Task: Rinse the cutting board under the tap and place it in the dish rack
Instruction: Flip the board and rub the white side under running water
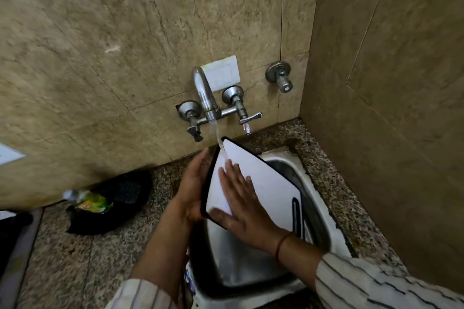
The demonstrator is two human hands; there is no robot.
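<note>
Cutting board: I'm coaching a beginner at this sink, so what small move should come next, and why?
Probably shift the cutting board so the stream lands nearer its middle. Water from the tap now strikes only the top corner, while the left hand holds its left edge and the right hand lies flat on the white face above the sink.

My cutting board (pixel 262 179) was white with a black rim. My sleeves (pixel 376 286) were white with dark stripes, and my wrist thread (pixel 280 246) was red. The walls (pixel 125 45) were mottled beige, the counter (pixel 75 258) speckled brown granite, the tap (pixel 204 93) silver.
</note>
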